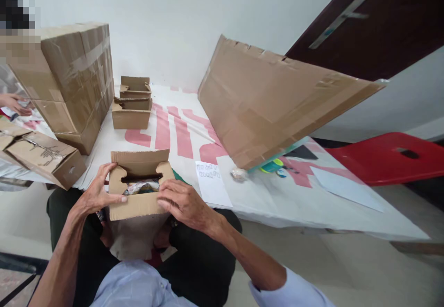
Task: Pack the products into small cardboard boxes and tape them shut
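Both hands [95,195] [183,204] grip the cardboard box [135,208] at its ends, opening upward, long axis running left to right

L hand [95,193]: C-grip, thumb out | R hand [182,203]: fingers bent, ptg L | forearms [64,251]: bare

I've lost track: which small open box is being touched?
The front box, left hand and right hand on it; the two others, farther back, are untouched.
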{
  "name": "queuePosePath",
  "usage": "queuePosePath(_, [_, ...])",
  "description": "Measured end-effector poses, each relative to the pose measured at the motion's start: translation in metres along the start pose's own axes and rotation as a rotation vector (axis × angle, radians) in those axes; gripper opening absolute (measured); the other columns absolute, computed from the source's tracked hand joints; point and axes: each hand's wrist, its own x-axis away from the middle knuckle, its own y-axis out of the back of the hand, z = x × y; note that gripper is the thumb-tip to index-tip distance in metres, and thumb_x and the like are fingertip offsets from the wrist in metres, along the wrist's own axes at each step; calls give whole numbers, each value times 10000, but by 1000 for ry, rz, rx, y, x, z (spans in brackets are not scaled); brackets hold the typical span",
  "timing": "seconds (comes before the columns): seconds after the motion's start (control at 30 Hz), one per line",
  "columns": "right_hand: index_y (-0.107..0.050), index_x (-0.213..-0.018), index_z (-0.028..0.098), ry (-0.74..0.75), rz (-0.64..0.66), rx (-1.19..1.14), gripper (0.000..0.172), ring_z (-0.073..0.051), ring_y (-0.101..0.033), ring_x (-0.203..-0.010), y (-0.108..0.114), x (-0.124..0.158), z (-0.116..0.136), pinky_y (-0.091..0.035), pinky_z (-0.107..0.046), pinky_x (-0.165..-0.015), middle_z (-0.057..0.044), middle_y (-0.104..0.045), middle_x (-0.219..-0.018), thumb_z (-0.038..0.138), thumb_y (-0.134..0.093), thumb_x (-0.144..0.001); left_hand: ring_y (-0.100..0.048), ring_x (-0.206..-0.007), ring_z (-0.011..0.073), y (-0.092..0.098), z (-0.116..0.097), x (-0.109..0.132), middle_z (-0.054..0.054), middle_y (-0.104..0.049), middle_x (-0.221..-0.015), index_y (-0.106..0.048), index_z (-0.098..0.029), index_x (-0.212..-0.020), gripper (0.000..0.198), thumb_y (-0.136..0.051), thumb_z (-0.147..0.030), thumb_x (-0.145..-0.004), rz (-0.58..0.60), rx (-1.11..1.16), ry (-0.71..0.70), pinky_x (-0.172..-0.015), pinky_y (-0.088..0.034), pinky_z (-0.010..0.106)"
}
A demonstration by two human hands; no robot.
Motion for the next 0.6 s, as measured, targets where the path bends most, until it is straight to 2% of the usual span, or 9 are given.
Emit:
queuePosePath(0.1, [-766,-1097,222,-13,86,10,220,-228,-710,-1096,0,-23,-10,-570,-386,-1002,-85,-777,-1115,156,-559,-1062,-449,-1517,407,0,-1,4,136,-451,-1602,-462,-290,-1579,1114,-949,-643,-642,1,-11,-21,-1285,-396,593])
queuePosePath(0.23, [-773,-1096,191,-79,280,223,133,-268,-701,-1118,-6,-37,-22,-534,-426,-1041,-108,-785,-1132,231,-662,-1037,-404,-1554,420,-1,0,10,163,-387,-1641,-403,-257,-1619,1195,-963,-635,-634,33,-9,-21,-1303,-364,610])
queuePosePath(0.33, [-769,-1075,201,-131,310,373,108,-299,-675,-1144,-10,-39,-24,-488,-463,-1090,-121,-771,-1113,262,-764,-986,-395,-1560,426,-3,1,11,177,-368,-1649,-382,-240,-1633,1216,-967,-622,-638,44,0,-39,-1310,-347,616])
queuePosePath(0.43, [-754,-1125,218,-102,353,435,194,-307,-661,-1162,-14,-47,-23,-459,-468,-1111,-125,-752,-1167,273,-820,-951,-397,-1560,430,-6,2,11,175,-373,-1649,-382,-252,-1641,1213,-969,-612,-643,30,10,-58,-1304,-357,620])
queuePosePath(0.53, [-763,-1095,198,-134,502,493,206,-314,-681,-1093,-20,-64,-22,-495,-438,-997,-137,-758,-1125,298,-837,-930,-376,-1571,443,-8,4,11,180,-356,-1667,-374,-258,-1653,1228,-975,-609,-641,26,18,-70,-1306,-346,636])
queuePosePath(0.6, [-775,-1056,185,-178,601,536,144,-305,-696,-1023,-25,-75,-23,-500,-407,-896,-144,-766,-1069,267,-799,-941,-354,-1581,455,-9,6,12,196,-333,-1678,-358,-245,-1663,1263,-984,-608,-629,40,31,-77,-1313,-323,650])
